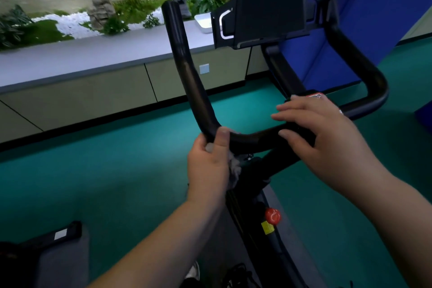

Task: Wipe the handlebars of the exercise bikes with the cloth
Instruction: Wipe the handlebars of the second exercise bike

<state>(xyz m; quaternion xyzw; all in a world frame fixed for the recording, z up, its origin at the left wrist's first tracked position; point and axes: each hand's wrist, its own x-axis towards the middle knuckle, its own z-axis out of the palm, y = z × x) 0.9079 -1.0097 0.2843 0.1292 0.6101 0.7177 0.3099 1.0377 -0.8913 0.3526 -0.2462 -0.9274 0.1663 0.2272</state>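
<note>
A person wipes the black, padded, curved handlebar of an exercise bike, working at its left bend. The left hand is clenched round the bar there, a crumpled grey cloth bunched between palm and bar, thumb on top. The right hand rests on the bar's centre, fingers nearly straight, grasping nothing and apparently steadying it. The next move likely calls for sliding the cloth up the left horn, towards the dark console screen.

Left hand holds cloth against handlebar; right hand rests on it.
</note>
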